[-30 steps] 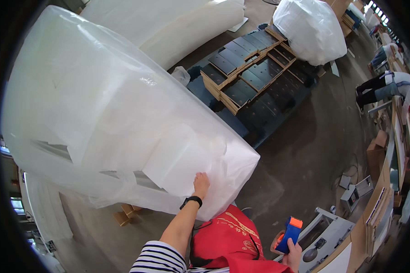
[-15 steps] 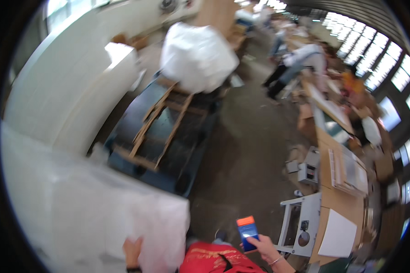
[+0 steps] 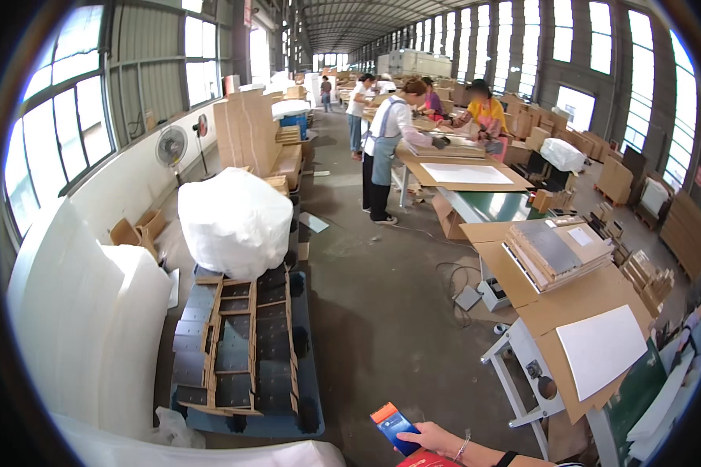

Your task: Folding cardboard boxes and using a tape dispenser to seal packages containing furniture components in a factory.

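The right hand (image 3: 438,442) gripped a small blue-and-orange handheld device (image 3: 394,426) above the grey concrete floor (image 3: 382,327); the left hand was out of view.

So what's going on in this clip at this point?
In a large workshop, the person's right hand holds a blue handheld device with an orange top low in the view. The left hand is out of sight. The edge of a big white plastic-wrapped bundle lies along the bottom, beside a pallet of dark panels in wooden frames. To the right, a cardboard-topped table carries a stack of flat boards and a white sheet. Further back, other people work at tables.
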{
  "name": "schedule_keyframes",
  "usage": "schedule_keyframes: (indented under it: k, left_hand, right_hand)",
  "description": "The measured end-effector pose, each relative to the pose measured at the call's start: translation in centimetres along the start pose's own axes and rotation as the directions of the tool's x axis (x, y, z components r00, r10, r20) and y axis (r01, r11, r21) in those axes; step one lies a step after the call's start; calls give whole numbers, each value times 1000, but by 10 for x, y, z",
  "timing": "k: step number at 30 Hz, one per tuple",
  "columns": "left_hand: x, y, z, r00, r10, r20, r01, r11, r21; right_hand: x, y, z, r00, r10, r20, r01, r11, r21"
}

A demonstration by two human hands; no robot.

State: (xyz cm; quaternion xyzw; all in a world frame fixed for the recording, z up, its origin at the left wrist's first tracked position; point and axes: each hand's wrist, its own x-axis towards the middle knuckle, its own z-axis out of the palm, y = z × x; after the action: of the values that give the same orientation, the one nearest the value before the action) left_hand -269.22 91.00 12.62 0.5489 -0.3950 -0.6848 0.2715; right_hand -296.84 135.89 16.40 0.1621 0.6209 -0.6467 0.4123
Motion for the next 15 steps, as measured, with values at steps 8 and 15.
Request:
schedule_keyframes:
  k: [8, 15]
  left_hand:
    - [-87, -65, 98, 912, -83, 401, 384, 511, -769]
    - [-176, -131, 305, 784, -77, 616, 544, 560, -624]
  right_hand:
    - [20, -40, -128, 988, -32, -153, 58, 984, 169]
    - [54, -99, -287, 963, -159, -217, 201, 961, 191]
